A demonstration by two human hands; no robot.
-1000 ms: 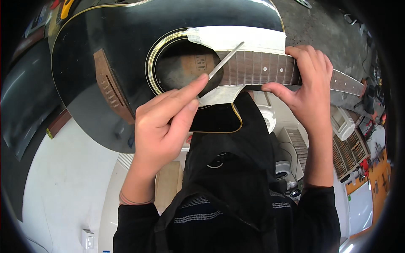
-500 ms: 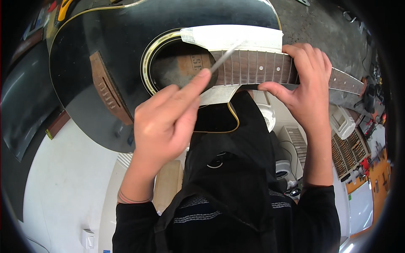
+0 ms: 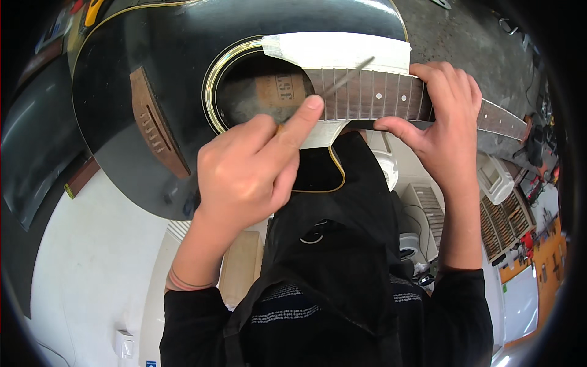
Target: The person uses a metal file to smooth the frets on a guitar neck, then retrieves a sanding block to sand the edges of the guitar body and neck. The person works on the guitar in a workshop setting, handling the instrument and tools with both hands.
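A black acoustic guitar (image 3: 159,43) lies across the view, its neck pointing right. My left hand (image 3: 251,165) is closed around a thin metal file (image 3: 350,76), index finger stretched along it. The file slants over the fretboard (image 3: 367,98) near the sound hole; its tip overlaps the white masking tape (image 3: 348,50) above the board. More tape (image 3: 324,136) covers the body below. My right hand (image 3: 449,110) wraps the neck farther along, fingers over the far edge and thumb at the near edge. The file's handle is mostly hidden in my left hand.
A wooden bridge (image 3: 151,125) sits on the guitar's top at left. Under the guitar is a white surface (image 3: 92,257). A rack of small tools (image 3: 507,214) and an orange tool board (image 3: 553,263) stand at right. My black apron (image 3: 342,232) hangs below.
My left hand has moved right with the file, whose tip has shifted right over the fretboard and tape. My right hand keeps its place on the neck.
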